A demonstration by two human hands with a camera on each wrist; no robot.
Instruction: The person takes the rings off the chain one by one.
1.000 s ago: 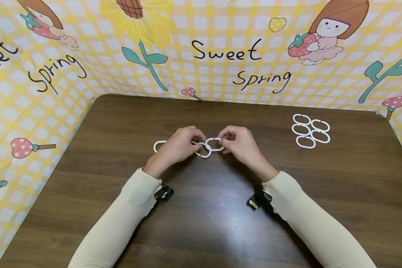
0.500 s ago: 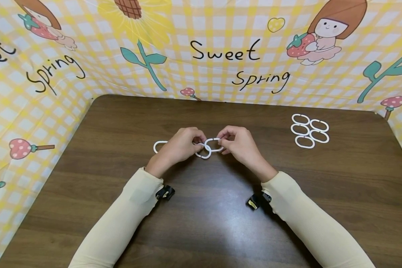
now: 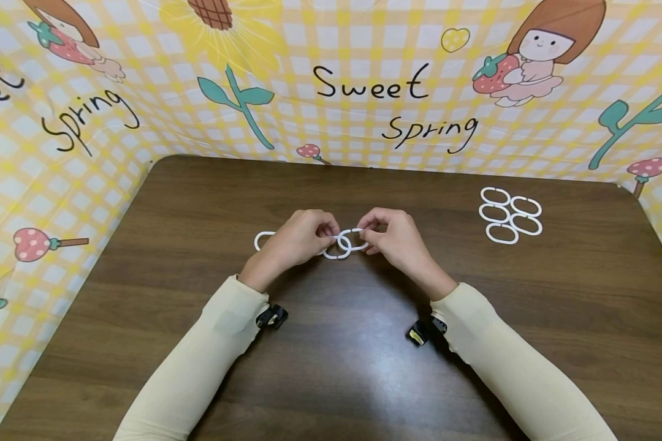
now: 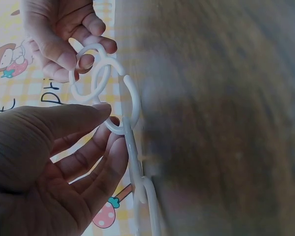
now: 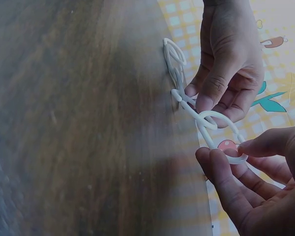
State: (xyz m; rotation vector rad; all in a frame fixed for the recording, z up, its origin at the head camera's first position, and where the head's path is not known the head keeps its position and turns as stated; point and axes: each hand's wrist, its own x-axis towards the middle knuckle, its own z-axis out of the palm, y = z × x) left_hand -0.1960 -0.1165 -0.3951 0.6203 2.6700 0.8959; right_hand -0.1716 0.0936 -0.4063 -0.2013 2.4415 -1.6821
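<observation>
In the head view my left hand (image 3: 295, 240) and right hand (image 3: 398, 242) face each other over the table. Thumb and fingers of the left pinch a white oval plastic link (image 4: 136, 101), which has a small gap in its side. A second such link (image 5: 204, 135) is pinched by the right hand at its outer end. These two links pass through each other. From the left hand's link a short chain of links (image 4: 132, 155) runs on toward the left. Its far end (image 3: 256, 242) shows past the left hand, which covers the middle in the head view.
Several loose white links (image 3: 502, 234) lie in a cluster at the back right of the brown wooden table (image 3: 331, 380). A patterned yellow checked cloth (image 3: 364, 110) stands along the back and sides. Each sleeve cuff bears a small black camera (image 3: 272, 316).
The left hand's link has shifted slightly to the right, so it overlaps the right hand's link more. Both hands keep their grips and have barely moved.
</observation>
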